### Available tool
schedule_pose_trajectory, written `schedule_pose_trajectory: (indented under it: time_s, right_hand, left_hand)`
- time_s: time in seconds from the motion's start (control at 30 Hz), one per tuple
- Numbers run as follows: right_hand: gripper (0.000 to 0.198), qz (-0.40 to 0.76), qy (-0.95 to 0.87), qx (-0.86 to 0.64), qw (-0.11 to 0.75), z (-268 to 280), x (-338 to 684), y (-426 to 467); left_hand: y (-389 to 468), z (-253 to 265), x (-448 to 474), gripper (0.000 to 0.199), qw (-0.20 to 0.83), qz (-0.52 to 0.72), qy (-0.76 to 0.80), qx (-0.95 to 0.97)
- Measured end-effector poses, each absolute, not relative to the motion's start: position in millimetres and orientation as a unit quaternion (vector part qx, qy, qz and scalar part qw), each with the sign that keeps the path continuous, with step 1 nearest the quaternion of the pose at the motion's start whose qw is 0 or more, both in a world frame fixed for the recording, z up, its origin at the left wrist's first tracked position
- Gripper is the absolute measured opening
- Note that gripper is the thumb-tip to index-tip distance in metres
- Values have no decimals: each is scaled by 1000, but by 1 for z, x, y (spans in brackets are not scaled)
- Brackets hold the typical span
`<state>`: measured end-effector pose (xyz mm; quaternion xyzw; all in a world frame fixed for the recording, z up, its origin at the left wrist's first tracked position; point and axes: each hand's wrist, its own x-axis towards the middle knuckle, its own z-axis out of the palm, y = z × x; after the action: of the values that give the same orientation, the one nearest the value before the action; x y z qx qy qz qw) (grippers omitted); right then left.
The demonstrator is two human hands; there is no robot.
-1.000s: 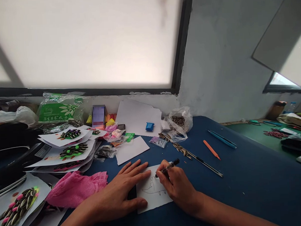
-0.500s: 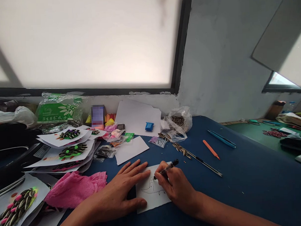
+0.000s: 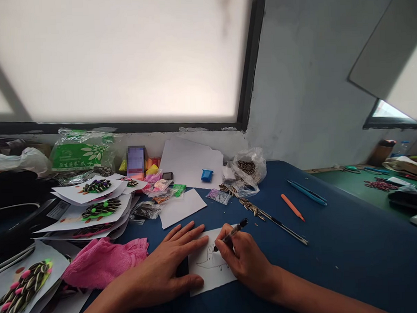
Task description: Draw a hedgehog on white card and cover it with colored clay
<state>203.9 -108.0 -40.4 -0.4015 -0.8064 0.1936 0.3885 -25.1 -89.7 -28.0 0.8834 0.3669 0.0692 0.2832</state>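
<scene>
A small white sheet of paper (image 3: 208,282) lies on the blue table, bearing a thin line drawing of an animal with a pointed snout and short legs. Across its left edge my left hand (image 3: 171,260) rests flat, fingers spread, fingertips on the paper. My right hand (image 3: 244,258) is closed around a black pen (image 3: 231,235), whose tip is at the upper part of the drawing. The right end of the drawing is hidden behind this hand. Left of my left hand lies a crumpled pink cloth (image 3: 106,263).
Stacked cards with sunflower seeds (image 3: 101,209) lie at the left. At the back are a blank sheet (image 3: 183,207), a blue clay lump (image 3: 207,175) and a seed bag (image 3: 248,166). Tweezers (image 3: 282,224), an orange marker (image 3: 292,207) and blue tweezers (image 3: 307,192) lie right.
The pen tip has moved slightly down and right on the paper, and a short line shows near the animal's head. My left hand has stayed in place.
</scene>
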Motion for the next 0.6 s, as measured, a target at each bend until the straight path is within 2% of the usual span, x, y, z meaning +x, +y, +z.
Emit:
schedule_pose_trajectory:
  time_s: [0.6]
  right_hand:
    - [24,196,-802,-427,369,-43,206,-105]
  left_hand:
    - [-91,-25,-24,71,274,44,379,883]
